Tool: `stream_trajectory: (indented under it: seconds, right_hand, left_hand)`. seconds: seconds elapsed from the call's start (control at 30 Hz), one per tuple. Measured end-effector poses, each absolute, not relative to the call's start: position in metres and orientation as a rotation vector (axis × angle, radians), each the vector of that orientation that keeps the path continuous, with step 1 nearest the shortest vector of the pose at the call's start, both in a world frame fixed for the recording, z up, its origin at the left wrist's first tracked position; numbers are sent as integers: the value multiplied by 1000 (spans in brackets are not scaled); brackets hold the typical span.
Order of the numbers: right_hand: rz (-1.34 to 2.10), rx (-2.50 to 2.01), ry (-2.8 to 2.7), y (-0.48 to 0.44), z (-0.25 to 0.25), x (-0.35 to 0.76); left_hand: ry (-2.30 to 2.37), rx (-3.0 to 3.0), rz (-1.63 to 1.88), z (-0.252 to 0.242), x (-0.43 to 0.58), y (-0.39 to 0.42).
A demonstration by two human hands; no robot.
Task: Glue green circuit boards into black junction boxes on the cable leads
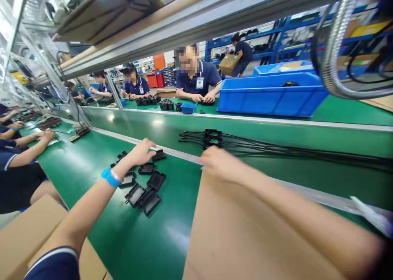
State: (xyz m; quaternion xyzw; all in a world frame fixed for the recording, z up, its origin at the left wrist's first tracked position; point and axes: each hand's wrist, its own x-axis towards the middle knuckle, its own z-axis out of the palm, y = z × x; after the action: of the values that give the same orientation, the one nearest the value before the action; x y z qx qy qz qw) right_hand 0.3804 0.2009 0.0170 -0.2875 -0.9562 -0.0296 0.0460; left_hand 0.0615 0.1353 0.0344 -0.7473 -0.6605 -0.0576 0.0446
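In the head view, a brown cardboard panel covers part of a green worktop, and the person's right hand is at the panel's far left corner, so blurred that one cannot tell whether its fingers are clamped on something or apart. Just beyond that corner of the panel, right by this hand, are two black housings with some green inside, and long black cables run from them past the panel's far side. The left hand is to the left of the panel, thumb and fingers apart, above a loose group of open black cases on the worktop, also left of the panel; whether it touches any of them cannot be told. A blue wristband circles the left wrist, farther to the panel's left. Well beyond the panel stands a long blue bin; a co-worker in a dark shirt, likewise well beyond the panel, has both hands at a small dark part. A small blue tray and a cluster of black round parts are beyond the panel and to its left
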Motion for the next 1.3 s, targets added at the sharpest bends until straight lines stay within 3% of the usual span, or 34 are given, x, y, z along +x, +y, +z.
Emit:
stream_trajectory:
  seconds: [0.1,0.27,0.57,0.83,1.03,1.3]
  right_hand:
    - [103,-462,-2994,160,-11,280]
    - [212,-379,-2962,151,-27,203]
    - [145,-566,-2998,149,-30,203]
    - [282,-591,-3025,169,-32,200]
    - [341,-668,-2924,145,-14,247]
    - [294,-1139,-2768,90,10,437]
  left_hand:
    - [-2063,-2322,-271,17,41,61]
    - [-2176,-2222,-439,-29,61,-11]
    - [-2207,-2249,-645,-52,73,-22]
    - [-2210,-2393,-604,-50,72,-39]
    - [-1900,-2747,-638,-33,117,-57]
    - [-1059,-3151,-563,-42,261,-38]
